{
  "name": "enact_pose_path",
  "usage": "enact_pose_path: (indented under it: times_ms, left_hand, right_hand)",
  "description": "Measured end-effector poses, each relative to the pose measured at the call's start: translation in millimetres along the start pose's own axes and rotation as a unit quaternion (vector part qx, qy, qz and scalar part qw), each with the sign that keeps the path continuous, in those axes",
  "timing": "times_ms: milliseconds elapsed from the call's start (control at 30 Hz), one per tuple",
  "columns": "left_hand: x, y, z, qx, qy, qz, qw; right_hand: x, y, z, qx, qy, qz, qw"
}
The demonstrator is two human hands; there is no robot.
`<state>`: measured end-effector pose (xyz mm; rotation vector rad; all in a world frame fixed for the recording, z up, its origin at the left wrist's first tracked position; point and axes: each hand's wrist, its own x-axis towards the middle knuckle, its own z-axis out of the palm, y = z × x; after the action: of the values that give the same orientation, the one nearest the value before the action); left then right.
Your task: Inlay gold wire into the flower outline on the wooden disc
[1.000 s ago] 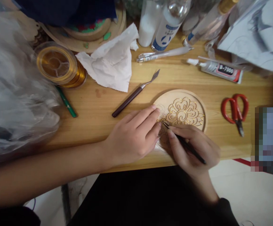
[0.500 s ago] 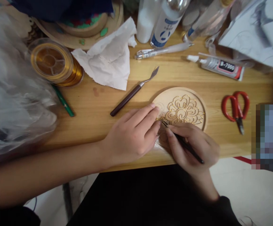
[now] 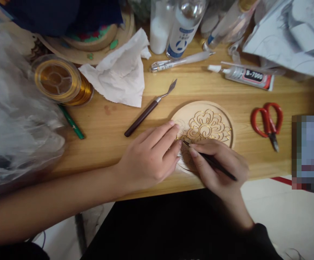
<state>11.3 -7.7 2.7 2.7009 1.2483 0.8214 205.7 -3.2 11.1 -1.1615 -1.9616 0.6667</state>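
Observation:
A round wooden plate [image 3: 229, 115] with a raised rim lies near the table's front edge. On it is a flower outline in gold wire [image 3: 209, 124], beside faint pencil lines. My left hand [image 3: 151, 155] lies over the plate's left side, its fingers stretched out and their tips resting on the surface. Black tweezers [image 3: 218, 166] are held in my right hand [image 3: 224, 168], pinched between thumb and fingers. The tweezer tips meet the plate close to my left fingertips, below the flower's left side. Whether they grip a bit of wire is too small to tell.
Left of the plate lies a palette knife [image 3: 143, 117]; right, red-handled cutters [image 3: 267, 121]. Behind are a gold wire spool [image 3: 62, 81], crumpled tissue [image 3: 121, 72], a mechanical pencil [image 3: 181, 61], a glue tube [image 3: 249, 76] and bottles [image 3: 182, 34]. Plastic sheeting [image 3: 18, 108] covers the left.
The view has shifted slightly, so most things on the table sit a little further left. My right hand's tweezers have tilted flatter, tips still by my left fingertips. My left hand stays on the plate.

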Motion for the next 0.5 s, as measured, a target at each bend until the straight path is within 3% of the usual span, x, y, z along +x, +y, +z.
enact_pose_path:
  times_ms: [367, 500]
  left_hand:
    - [-0.8, -0.9, -2.0, -0.004, -0.013, -0.003, 1.0]
    - [0.7, -0.4, -1.4, -0.003, -0.006, -0.004, 1.0]
  right_hand:
    - [-2.5, 1.2, -0.9, 0.032, 0.05, 0.046, 0.997]
    - [-3.1, 1.1, -0.5, 0.008, 0.05, 0.034, 0.998]
